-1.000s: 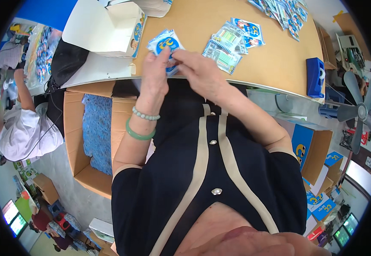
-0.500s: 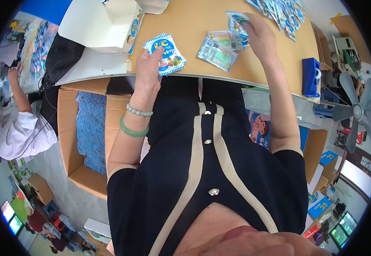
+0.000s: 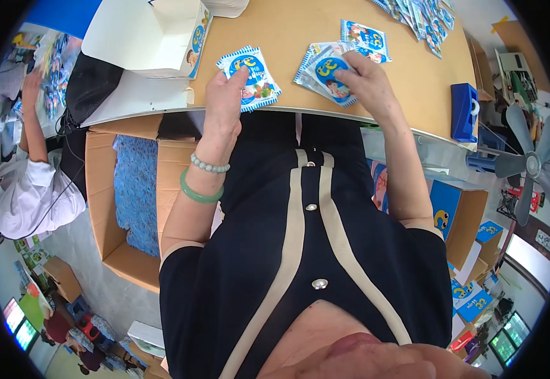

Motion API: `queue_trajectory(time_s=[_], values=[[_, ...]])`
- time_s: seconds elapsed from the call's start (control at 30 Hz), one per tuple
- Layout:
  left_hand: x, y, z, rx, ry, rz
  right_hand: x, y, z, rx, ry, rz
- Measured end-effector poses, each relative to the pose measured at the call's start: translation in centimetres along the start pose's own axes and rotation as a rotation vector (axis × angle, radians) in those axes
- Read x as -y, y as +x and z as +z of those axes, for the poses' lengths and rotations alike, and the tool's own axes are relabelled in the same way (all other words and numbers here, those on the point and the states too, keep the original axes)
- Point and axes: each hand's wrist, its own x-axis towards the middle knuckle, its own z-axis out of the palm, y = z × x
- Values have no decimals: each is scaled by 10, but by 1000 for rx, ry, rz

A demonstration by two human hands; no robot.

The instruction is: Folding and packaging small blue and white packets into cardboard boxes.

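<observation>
My left hand (image 3: 225, 101) is closed on a small stack of blue-and-white packets (image 3: 254, 81), thumb on top, just over the table's near edge. To the right, my right hand (image 3: 369, 86) pinches another blue-and-white packet (image 3: 330, 72) by its right edge. This one is held over clear-backed packets (image 3: 310, 59) with colored sticks, mostly covered by it. Just beyond my right hand, more blue packets (image 3: 371, 39) lie face up on the table. The undersides of both held items are hidden.
An open white box (image 3: 145, 38) stands at the table's left. A heap of packets (image 3: 423, 22) lies far right. A blue tape dispenser (image 3: 463, 112) sits at the right edge. Below left is a cardboard carton (image 3: 114, 259); a co-worker in a white sleeve (image 3: 38, 174) sits beyond.
My right hand has moved left and nearer, bringing a packet over the clear-backed ones. My left hand keeps its stack, shifted slightly. The co-worker's arm has reached farther forward.
</observation>
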Motion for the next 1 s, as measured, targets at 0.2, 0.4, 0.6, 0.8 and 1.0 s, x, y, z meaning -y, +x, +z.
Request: queue_trajectory(time_s=[0.2,0.4,0.6,0.8,1.0], values=[[0,2,-1,6,32,7,20,-12,20,-204,-562,-199],[2,0,8,8,19,40,44,3,26,-60,437,206],[6,-5,33,45,50,271,53,19,86,-179,251,140],[12,3,32,137,175,367,69,11,92,-196,34,84],[-1,7,28,55,91,89,27,14,47,-292,-276,-348]])
